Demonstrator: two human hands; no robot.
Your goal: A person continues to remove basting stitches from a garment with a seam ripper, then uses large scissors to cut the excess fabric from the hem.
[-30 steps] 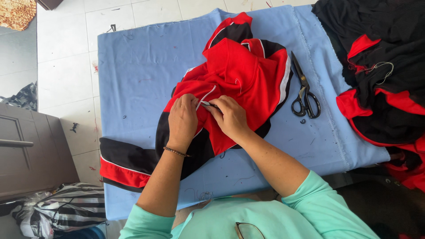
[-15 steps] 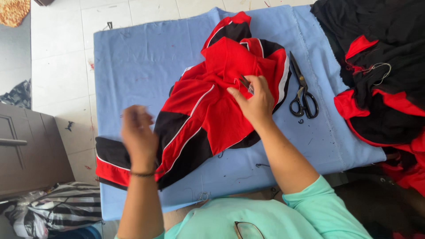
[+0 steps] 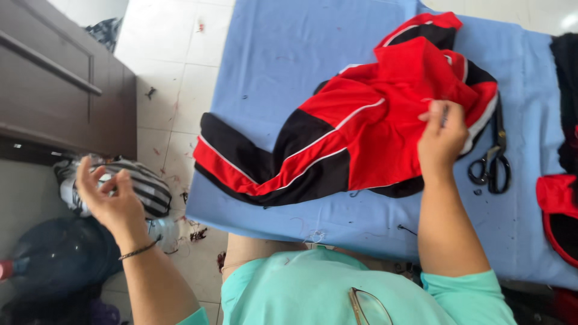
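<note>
A red and black garment with thin white piping (image 3: 355, 138) lies crumpled on a light blue cloth (image 3: 289, 54) that covers the work surface. My right hand (image 3: 442, 133) pinches the red fabric near the garment's right side, and a small dark tool sticks up between its fingers. My left hand (image 3: 108, 195) is off the cloth to the left, raised over the floor beside a striped bag, with the fingertips pinched together; anything held there is too small to make out. Black-handled scissors (image 3: 492, 165) rest on the cloth just right of my right hand.
A dark wooden cabinet (image 3: 60, 90) stands at the upper left on the white tiled floor (image 3: 162, 66). A black and white striped bag (image 3: 141, 189) and a dark bundle (image 3: 57, 259) lie on the floor by my left arm. More red and black garments (image 3: 560, 210) are piled at the right edge.
Both hands were together on the garment's middle. My left hand has swung out left, off the cloth and over the floor. My right hand stayed gripping the red fabric. The view shifted left.
</note>
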